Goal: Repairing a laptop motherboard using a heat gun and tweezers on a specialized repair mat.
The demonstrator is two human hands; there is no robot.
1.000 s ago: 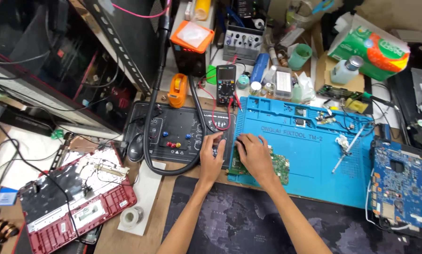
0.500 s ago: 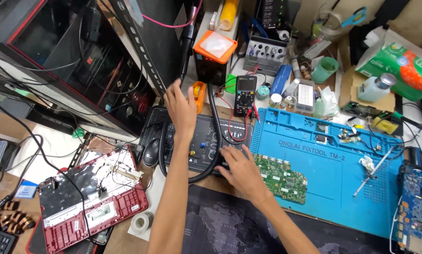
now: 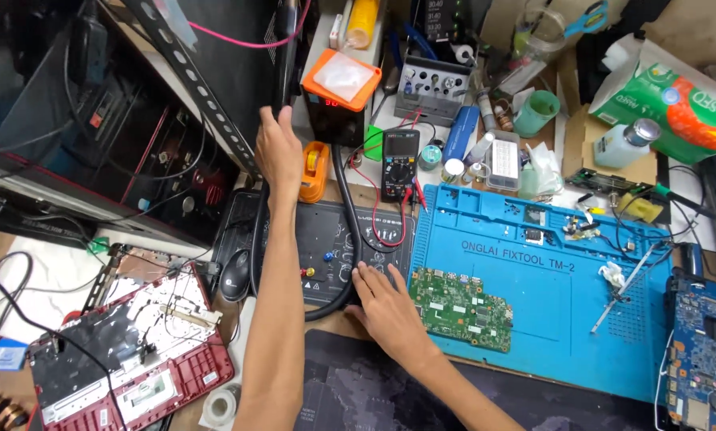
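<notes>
We see left hand [image 3: 278, 152] now higher than half second ago, fingers closed on black handle [image 3: 286, 56] above black station [image 3: 326, 239]. Right hand [image 3: 386, 307] flat, open, shifted onto station's lower right edge, beside green board [image 3: 461, 307].

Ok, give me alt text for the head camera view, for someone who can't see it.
A person's left hand grips a black handpiece at a cluttered repair bench, while the right hand rests on a black panel beside a green circuit board on a blue mat. A multimeter stands behind.
</notes>
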